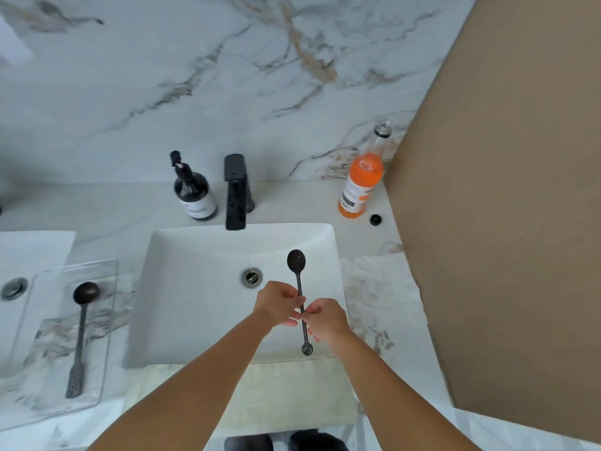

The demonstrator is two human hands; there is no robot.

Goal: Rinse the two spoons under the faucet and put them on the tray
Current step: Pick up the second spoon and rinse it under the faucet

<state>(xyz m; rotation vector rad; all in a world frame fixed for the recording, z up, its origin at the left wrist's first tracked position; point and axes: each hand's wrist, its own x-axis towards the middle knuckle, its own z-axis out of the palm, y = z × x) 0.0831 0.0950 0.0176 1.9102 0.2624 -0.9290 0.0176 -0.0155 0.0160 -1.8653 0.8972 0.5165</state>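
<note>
A slim black spoon (296,265) hangs over the white sink (195,255), bowl pointing away from me, to the right of the drain. My left hand (278,304) pinches its handle from the left and my right hand (325,319) pinches it from the right, just below. The black faucet (236,193) stands at the sink's back edge; I see no water running from it. A second dark spoon (81,323) with a round bowl lies lengthwise on the clear tray (107,271) at the left.
A dark soap pump bottle (193,193) stands left of the faucet. An open orange drink bottle (361,183) and its black cap (375,219) sit at the back right. A brown wall panel (504,222) bounds the right side. Another basin with a drain (13,288) lies far left.
</note>
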